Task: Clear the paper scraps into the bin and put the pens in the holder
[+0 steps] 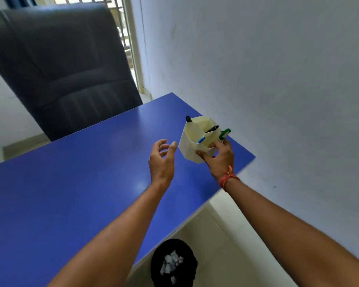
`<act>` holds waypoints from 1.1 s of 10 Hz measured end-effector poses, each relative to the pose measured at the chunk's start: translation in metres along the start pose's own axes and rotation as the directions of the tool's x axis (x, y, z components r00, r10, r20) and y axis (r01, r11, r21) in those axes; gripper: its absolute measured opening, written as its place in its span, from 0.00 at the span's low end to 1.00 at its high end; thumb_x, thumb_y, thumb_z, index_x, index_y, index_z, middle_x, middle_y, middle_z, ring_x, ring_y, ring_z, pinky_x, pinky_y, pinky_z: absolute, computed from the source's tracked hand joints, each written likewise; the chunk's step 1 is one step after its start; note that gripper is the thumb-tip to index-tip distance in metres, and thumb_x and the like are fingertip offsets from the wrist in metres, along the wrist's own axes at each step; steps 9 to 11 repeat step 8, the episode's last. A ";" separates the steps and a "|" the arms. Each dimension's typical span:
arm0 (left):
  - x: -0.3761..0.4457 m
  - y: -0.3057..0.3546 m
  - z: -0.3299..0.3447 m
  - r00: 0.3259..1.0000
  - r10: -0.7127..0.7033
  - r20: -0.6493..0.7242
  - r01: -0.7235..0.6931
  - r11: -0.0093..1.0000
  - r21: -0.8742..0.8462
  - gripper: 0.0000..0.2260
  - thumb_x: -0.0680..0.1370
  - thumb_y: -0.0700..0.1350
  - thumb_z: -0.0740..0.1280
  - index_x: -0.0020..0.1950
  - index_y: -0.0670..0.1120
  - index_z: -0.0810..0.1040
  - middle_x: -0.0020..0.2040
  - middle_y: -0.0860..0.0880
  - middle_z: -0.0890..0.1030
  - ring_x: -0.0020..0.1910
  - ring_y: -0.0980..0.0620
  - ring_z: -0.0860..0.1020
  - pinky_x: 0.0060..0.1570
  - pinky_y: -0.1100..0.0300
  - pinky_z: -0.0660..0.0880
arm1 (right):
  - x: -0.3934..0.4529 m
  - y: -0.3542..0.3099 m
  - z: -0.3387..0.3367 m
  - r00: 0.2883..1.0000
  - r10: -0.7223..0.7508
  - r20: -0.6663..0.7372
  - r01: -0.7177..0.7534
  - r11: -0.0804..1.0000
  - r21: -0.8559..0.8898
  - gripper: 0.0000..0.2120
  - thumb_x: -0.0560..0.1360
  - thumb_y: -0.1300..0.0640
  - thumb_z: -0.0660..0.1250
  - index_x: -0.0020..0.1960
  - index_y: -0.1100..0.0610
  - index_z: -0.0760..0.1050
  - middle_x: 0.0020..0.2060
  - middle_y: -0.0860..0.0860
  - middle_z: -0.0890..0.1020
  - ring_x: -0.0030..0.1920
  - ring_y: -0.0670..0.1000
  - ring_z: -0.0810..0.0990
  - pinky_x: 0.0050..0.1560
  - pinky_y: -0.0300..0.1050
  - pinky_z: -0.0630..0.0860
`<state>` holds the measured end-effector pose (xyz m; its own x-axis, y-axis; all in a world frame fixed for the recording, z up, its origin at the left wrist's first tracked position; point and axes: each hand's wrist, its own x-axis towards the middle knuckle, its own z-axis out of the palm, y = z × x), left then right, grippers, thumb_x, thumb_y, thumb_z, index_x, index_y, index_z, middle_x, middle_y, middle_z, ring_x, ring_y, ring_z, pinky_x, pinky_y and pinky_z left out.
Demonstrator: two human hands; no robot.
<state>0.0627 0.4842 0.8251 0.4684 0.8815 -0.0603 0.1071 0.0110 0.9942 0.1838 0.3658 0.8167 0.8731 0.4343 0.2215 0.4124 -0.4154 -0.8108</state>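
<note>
Blue counter [71, 183] by wall: ur right hand [220, 156] grips holder [192, 141] at far right, tilted; left hand [162, 160] released, just left of it

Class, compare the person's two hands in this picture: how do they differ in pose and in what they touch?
The right hand grips the cream pen holder; the left hand hangs open beside it, touching nothing. The right wrist wears an orange thread; the left wrist is bare. Both reach over the blue table.

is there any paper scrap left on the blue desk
No, the blue desk shows no scraps; white paper scraps lie in the black bin on the floor.
</note>
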 end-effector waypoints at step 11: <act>0.038 -0.036 -0.051 0.977 0.032 -0.213 -0.016 0.997 0.075 0.18 0.76 0.53 0.70 0.64 0.48 0.75 0.55 0.49 0.82 0.50 0.53 0.80 0.44 0.63 0.78 | 0.000 -0.014 0.080 0.998 0.016 0.064 -0.017 1.000 0.014 0.23 0.66 0.42 0.77 0.51 0.55 0.76 0.71 0.54 0.66 0.69 0.52 0.69 0.63 0.40 0.67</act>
